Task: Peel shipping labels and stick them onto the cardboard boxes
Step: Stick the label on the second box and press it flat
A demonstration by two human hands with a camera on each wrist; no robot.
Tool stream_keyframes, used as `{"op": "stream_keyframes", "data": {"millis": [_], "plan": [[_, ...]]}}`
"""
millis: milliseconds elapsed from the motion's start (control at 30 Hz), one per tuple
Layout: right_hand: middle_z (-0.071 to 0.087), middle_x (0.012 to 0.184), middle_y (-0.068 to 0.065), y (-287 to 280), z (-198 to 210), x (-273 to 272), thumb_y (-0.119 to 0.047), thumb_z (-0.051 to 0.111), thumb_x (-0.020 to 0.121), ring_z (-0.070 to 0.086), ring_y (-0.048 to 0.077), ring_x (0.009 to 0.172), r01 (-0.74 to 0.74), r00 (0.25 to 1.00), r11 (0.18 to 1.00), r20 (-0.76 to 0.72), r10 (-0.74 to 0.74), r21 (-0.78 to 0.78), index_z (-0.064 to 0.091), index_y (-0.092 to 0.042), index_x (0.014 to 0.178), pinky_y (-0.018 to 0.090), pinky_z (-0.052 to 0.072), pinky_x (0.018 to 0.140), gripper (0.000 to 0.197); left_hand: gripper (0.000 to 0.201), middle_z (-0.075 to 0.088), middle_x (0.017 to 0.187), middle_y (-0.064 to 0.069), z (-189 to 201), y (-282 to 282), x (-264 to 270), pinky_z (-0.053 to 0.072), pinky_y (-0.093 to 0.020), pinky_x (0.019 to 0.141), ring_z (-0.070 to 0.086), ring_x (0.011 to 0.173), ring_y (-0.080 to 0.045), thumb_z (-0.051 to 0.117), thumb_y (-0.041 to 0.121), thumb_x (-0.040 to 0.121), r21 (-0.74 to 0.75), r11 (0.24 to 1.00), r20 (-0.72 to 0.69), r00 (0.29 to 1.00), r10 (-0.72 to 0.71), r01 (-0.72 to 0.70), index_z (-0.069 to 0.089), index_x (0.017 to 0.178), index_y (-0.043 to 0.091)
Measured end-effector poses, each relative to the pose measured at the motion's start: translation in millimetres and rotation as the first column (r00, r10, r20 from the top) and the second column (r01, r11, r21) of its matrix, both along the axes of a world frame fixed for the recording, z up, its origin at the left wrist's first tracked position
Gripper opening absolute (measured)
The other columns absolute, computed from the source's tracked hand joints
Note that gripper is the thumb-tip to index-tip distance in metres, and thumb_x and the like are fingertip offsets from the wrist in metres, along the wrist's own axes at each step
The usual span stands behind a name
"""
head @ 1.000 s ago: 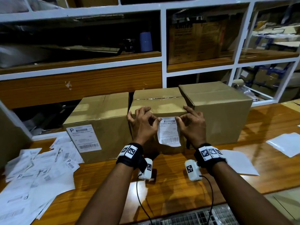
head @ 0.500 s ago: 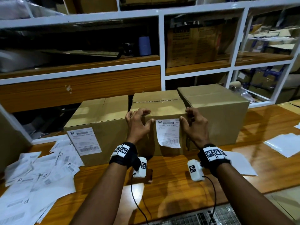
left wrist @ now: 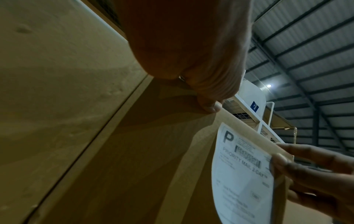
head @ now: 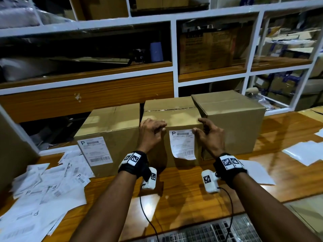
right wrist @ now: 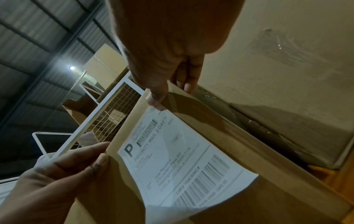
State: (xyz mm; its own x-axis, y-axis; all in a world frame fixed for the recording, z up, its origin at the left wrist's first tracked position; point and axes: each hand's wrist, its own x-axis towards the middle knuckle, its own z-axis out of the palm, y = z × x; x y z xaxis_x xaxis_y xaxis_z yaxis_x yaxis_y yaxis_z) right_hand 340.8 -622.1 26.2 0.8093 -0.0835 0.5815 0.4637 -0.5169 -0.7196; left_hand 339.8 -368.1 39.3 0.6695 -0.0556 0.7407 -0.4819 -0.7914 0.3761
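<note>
Three cardboard boxes stand in a row on the wooden table (head: 183, 193). The left box (head: 108, 123) carries a stuck label (head: 95, 149). On the front of the middle box (head: 174, 114) hangs a white shipping label (head: 181, 145) (left wrist: 243, 174) (right wrist: 172, 159); its top lies on the cardboard and its bottom edge curls away. My left hand (head: 152, 131) rests on the box's top front edge just left of the label, thumb on the front face. My right hand (head: 209, 135) presses its thumb (right wrist: 156, 98) on the label's top right corner, fingers over the box top. The right box (head: 232, 123) bears no label on the sides I see.
A heap of loose label sheets (head: 40, 186) covers the table's left side. White backing sheets (head: 304, 152) lie to the right, one (head: 257, 172) just behind my right wrist. White-framed shelves (head: 173, 49) with stored boxes rise behind. A metal grid (head: 209, 231) runs along the near edge.
Both hands held the label by its top corners in front of the middle box. Its top now lies on the box; the left hand has slid left off it.
</note>
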Motion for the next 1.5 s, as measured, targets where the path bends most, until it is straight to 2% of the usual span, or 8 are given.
{"op": "stream_keyframes", "data": {"millis": [333, 433, 533, 700, 1033, 1167, 1400, 1500], "plan": [[0.079, 0.105, 0.006, -8.9, 1.8, -12.6, -0.019, 0.076, 0.092, 0.071, 0.010, 0.087, 0.024, 0.999, 0.998, 0.047, -0.026, 0.053, 0.074, -0.017, 0.120, 0.022, 0.061, 0.078, 0.028, 0.018, 0.075, 0.087, -0.003, 14.7, -7.6, -12.6, 0.049, -0.039, 0.079, 0.054, 0.076, -0.012, 0.074, 0.008, 0.088, 0.014, 0.999, 0.072, 0.997, -0.039, 0.038, 0.078, 0.106, 0.013], [0.079, 0.105, 0.005, -14.3, 4.9, -11.3, -0.019, 0.072, 0.094, 0.070, 0.003, 0.083, 0.011, 0.999, 1.000, 0.040, -0.012, 0.029, 0.075, -0.015, 0.118, 0.014, 0.058, 0.075, 0.024, 0.019, 0.074, 0.102, -0.007, 16.7, -3.5, -13.5, 0.052, -0.045, 0.086, 0.060, 0.091, -0.019, 0.069, 0.012, 0.094, 0.009, 1.000, -0.028, 0.999, -0.025, 0.026, 0.075, 0.112, 0.012], [0.079, 0.104, 0.003, -17.7, 4.1, -11.2, -0.024, 0.073, 0.094, 0.065, -0.009, 0.081, -0.013, 1.000, 1.000, 0.021, 0.013, 0.003, 0.075, -0.018, 0.118, 0.003, 0.052, 0.069, 0.025, 0.026, 0.069, 0.128, -0.005, 17.0, -3.6, -15.4, 0.029, -0.041, 0.107, 0.058, 0.121, -0.024, 0.061, 0.024, 0.100, 0.046, 0.999, -0.125, 0.992, 0.031, -0.025, 0.070, 0.123, 0.017], [0.062, 0.123, 0.010, -8.5, -2.8, -9.5, -0.041, 0.074, 0.091, 0.060, 0.024, 0.111, 0.019, 1.000, 0.992, -0.005, -0.020, -0.127, 0.058, -0.016, 0.133, 0.042, 0.058, 0.090, 0.052, 0.039, 0.054, 0.149, 0.000, 11.9, -6.5, -20.5, 0.016, -0.043, 0.121, 0.043, 0.140, -0.018, 0.050, 0.043, 0.104, 0.209, 0.976, -0.253, 0.960, 0.119, -0.066, 0.060, 0.137, 0.025], [0.049, 0.136, 0.010, 50.9, -29.7, 0.0, -0.082, 0.075, 0.061, 0.049, 0.028, 0.120, 0.153, 0.987, 0.988, -0.055, -0.154, -0.013, 0.036, -0.026, 0.140, 0.042, 0.047, 0.093, 0.104, 0.030, 0.061, 0.142, -0.001, 7.0, 3.9, -20.9, 0.022, -0.044, 0.117, 0.050, 0.135, -0.018, 0.048, 0.017, 0.106, 0.086, 0.996, -0.183, 0.983, -0.013, 0.030, 0.066, 0.130, 0.015], [0.055, 0.129, 0.010, 44.9, -27.4, 4.5, -0.080, 0.073, 0.066, 0.054, 0.028, 0.114, 0.160, 0.986, 0.987, -0.041, -0.160, -0.007, 0.041, -0.026, 0.134, 0.043, 0.050, 0.091, 0.093, 0.029, 0.063, 0.139, -0.001, 3.0, 5.0, -17.7, 0.022, -0.045, 0.116, 0.051, 0.132, -0.019, 0.048, 0.020, 0.105, 0.074, 0.996, -0.170, 0.985, -0.029, 0.042, 0.067, 0.126, 0.014], [0.066, 0.123, 0.009, 9.8, -22.1, 7.2, -0.039, 0.072, 0.093, 0.066, 0.027, 0.104, -0.006, 1.000, 1.000, 0.008, 0.007, -0.031, 0.058, -0.018, 0.132, 0.048, 0.060, 0.083, 0.046, 0.061, 0.062, 0.109, 0.002, -6.8, -12.2, -10.6, 0.022, -0.035, 0.100, 0.052, 0.106, -0.017, 0.044, 0.078, 0.085, 0.165, 0.978, -0.113, 0.983, 0.146, -0.126, 0.059, 0.105, 0.022], [0.067, 0.121, 0.009, 5.6, -20.9, 3.9, -0.033, 0.066, 0.099, 0.068, 0.026, 0.100, -0.040, 0.999, 0.999, 0.001, 0.040, -0.006, 0.058, -0.020, 0.135, 0.042, 0.062, 0.078, 0.039, 0.068, 0.060, 0.102, 0.003, -5.4, -17.1, -7.7, 0.025, -0.035, 0.093, 0.051, 0.099, -0.017, 0.052, 0.085, 0.075, 0.188, 0.964, -0.087, 0.974, 0.207, -0.188, 0.057, 0.100, 0.023]]}}
